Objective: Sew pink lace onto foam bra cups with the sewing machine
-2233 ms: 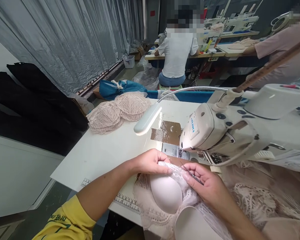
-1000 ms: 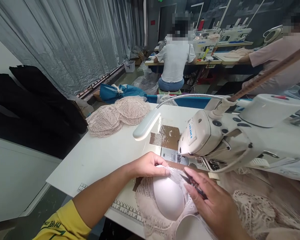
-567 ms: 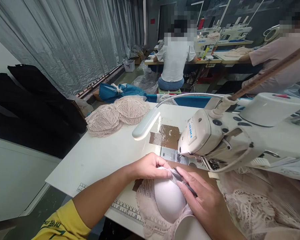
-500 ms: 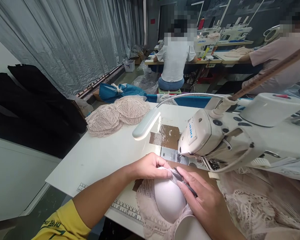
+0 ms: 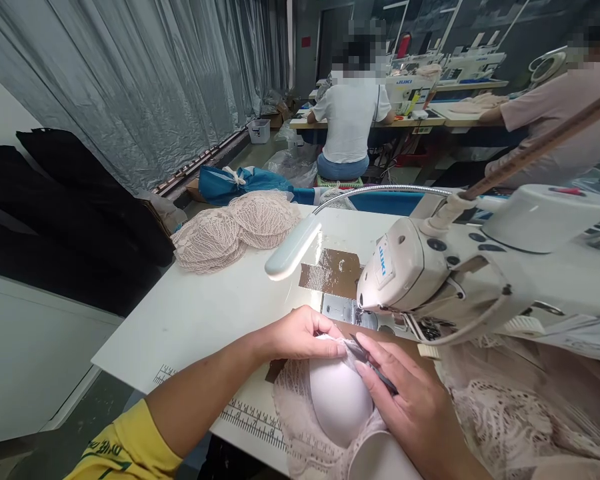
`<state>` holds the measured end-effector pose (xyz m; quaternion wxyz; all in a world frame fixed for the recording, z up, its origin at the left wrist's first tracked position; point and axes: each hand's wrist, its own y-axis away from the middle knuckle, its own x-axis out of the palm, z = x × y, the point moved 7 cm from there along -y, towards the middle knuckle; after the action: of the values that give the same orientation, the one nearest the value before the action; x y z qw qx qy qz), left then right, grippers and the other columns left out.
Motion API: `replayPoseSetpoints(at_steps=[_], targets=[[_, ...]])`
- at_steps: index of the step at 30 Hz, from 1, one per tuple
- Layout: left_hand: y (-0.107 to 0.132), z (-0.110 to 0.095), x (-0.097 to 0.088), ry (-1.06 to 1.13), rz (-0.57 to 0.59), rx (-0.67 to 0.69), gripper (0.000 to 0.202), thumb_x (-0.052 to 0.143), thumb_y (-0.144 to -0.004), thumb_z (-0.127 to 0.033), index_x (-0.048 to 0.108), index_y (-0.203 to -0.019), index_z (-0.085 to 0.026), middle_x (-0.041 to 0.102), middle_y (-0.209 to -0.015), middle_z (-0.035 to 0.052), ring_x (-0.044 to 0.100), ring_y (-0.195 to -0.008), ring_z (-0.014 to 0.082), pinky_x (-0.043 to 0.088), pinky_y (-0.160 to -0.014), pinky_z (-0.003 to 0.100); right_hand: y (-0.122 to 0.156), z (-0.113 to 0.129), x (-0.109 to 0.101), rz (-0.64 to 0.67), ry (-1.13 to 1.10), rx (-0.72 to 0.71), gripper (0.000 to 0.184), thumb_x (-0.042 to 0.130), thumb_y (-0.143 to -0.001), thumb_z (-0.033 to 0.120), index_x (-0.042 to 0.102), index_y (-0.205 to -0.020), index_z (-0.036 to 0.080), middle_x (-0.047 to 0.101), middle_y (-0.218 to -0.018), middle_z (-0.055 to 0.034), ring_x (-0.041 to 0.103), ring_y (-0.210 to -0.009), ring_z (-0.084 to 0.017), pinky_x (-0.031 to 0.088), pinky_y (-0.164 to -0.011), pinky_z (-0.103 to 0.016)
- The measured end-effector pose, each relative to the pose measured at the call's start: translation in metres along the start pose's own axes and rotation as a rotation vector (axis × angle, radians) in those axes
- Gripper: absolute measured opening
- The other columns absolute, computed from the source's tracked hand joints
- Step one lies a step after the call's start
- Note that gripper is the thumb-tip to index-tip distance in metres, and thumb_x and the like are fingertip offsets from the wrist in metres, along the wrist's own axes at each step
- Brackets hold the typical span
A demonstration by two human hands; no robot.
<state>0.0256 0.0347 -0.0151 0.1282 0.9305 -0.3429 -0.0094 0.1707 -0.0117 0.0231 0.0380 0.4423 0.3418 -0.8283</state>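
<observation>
A white padded bra cup (image 5: 339,399) trimmed with pale pink lace lies at the near edge of the white sewing table (image 5: 205,313). My left hand (image 5: 300,333) pinches the cup's upper lace edge, fingers closed on it. My right hand (image 5: 405,400) grips small dark thread snips (image 5: 375,372), their tips at that same lace edge, touching my left fingertips. A second cup (image 5: 380,457) sits just below, partly cut off by the frame.
A white Juki sewing machine (image 5: 460,273) stands to the right, its gooseneck lamp (image 5: 293,250) over the table. Stacked pink lace cups (image 5: 235,227) lie at the far left. More lace fabric (image 5: 520,413) piles at right. Two people sit at benches beyond.
My right hand has slid left with the snips, bringing their tips from beside the cup up to the lace edge held by my left hand. My left hand has barely moved.
</observation>
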Motion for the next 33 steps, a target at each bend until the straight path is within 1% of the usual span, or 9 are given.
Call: replayPoseSetpoints(at_steps=[3,8,13,16,18,20,24,29,33], targets=[[-0.001,0.0,0.002,-0.053,0.005,0.017,0.039,0.069,-0.078,-0.043,0.072,-0.099,-0.01,0.07,-0.099,0.0115,0.064,-0.091,0.02,0.049,-0.081,0.028,-0.002,-0.01,0.005,0.063,-0.063,0.152,0.036,0.057,-0.087,0.032,0.056,-0.122,0.024,0.067,-0.114,-0.006,0.067,-0.096,-0.019,0.057,-0.075,-0.027],[0.0,-0.003,0.006,-0.048,0.086,0.086,0.036,0.07,-0.079,-0.038,0.07,-0.103,-0.012,0.068,-0.106,0.0101,0.061,-0.098,0.0191,0.046,-0.09,0.029,0.0,-0.021,0.012,0.12,-0.211,0.289,0.039,0.056,-0.085,0.03,0.056,-0.124,0.025,0.073,-0.103,-0.0035,0.071,-0.087,-0.018,0.058,-0.072,-0.027],[0.002,0.0,-0.001,-0.024,0.062,0.013,0.03,0.072,-0.076,-0.036,0.069,-0.09,-0.01,0.063,-0.078,0.0031,0.056,-0.07,0.0106,0.044,-0.067,0.021,-0.001,-0.022,0.004,0.11,-0.136,0.28,0.035,0.055,-0.085,0.027,0.06,-0.12,0.024,0.074,-0.102,-0.0035,0.071,-0.087,-0.019,0.058,-0.071,-0.028],[0.002,-0.001,-0.004,-0.015,0.041,-0.005,0.03,0.073,-0.075,-0.037,0.068,-0.085,-0.01,0.058,-0.07,0.0005,0.05,-0.063,0.0088,0.04,-0.061,0.02,0.0,-0.023,0.0,0.09,-0.062,0.275,0.033,0.055,-0.086,0.028,0.061,-0.118,0.026,0.074,-0.101,-0.0016,0.071,-0.087,-0.019,0.059,-0.068,-0.027],[0.002,-0.002,-0.003,-0.011,0.034,-0.008,0.03,0.072,-0.076,-0.038,0.068,-0.084,-0.01,0.056,-0.069,0.0001,0.048,-0.062,0.0084,0.039,-0.059,0.02,0.0,-0.022,-0.002,0.07,-0.014,0.236,0.033,0.055,-0.087,0.033,0.06,-0.119,0.026,0.073,-0.105,-0.0016,0.071,-0.089,-0.019,0.058,-0.068,-0.026],[0.002,-0.002,-0.003,0.0,0.03,-0.009,0.029,0.071,-0.077,-0.038,0.068,-0.084,-0.01,0.056,-0.069,0.0002,0.048,-0.062,0.0082,0.038,-0.059,0.02,0.001,-0.016,-0.004,0.041,0.011,0.136,0.034,0.054,-0.089,0.036,0.059,-0.12,0.024,0.071,-0.11,-0.0038,0.069,-0.091,-0.018,0.058,-0.071,-0.026],[0.002,-0.001,-0.002,0.052,0.035,-0.02,0.032,0.071,-0.077,-0.041,0.07,-0.088,-0.011,0.06,-0.073,0.0021,0.052,-0.065,0.0096,0.041,-0.063,0.021,0.002,0.0,-0.007,-0.033,0.006,-0.071,0.035,0.055,-0.089,0.027,0.056,-0.125,0.022,0.071,-0.104,-0.0052,0.069,-0.087,-0.018,0.055,-0.076,-0.028],[0.001,0.001,0.0,0.065,0.043,-0.028,0.037,0.072,-0.075,-0.044,0.07,-0.092,-0.011,0.062,-0.077,0.0037,0.054,-0.068,0.0111,0.043,-0.066,0.023,0.001,0.006,-0.002,-0.014,0.002,-0.106,0.039,0.055,-0.089,0.023,0.053,-0.128,0.019,0.071,-0.098,-0.0062,0.068,-0.082,-0.018,0.052,-0.069,-0.028],[0.001,0.002,0.001,0.033,0.041,-0.032,0.041,0.073,-0.074,-0.047,0.071,-0.092,-0.011,0.062,-0.076,0.0037,0.055,-0.067,0.0114,0.044,-0.066,0.024,0.002,0.005,0.0,-0.021,-0.001,-0.111,0.042,0.055,-0.089,0.022,0.051,-0.13,0.021,0.07,-0.098,-0.0051,0.068,-0.082,-0.018,0.052,-0.071,-0.028]])
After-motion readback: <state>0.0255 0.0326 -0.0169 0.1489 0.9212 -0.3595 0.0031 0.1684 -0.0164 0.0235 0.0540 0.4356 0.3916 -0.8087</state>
